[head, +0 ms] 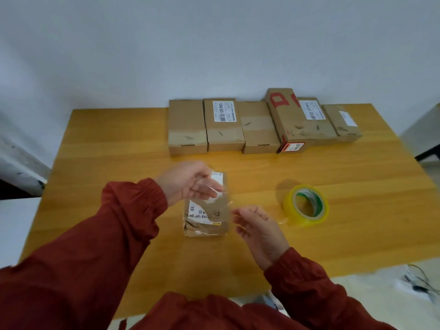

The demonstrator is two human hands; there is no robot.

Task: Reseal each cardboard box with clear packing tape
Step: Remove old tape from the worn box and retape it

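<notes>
A small cardboard box [209, 217] with a white label lies on the wooden table [114, 144] in front of me. Both my hands hover just above it. A strip of clear tape [227, 198] stretches between them: my left hand [190, 182] pinches its far end over the box's top, and my right hand [257, 225] pinches the near end at the box's right side. A roll of clear packing tape [306, 206] with a yellow tint lies on the table to the right of my right hand.
Several cardboard boxes [257, 127] stand in a row along the table's far edge against the white wall, one with red markings [285, 120]. Some thin dark cables [419, 282] lie on a white surface at the lower right.
</notes>
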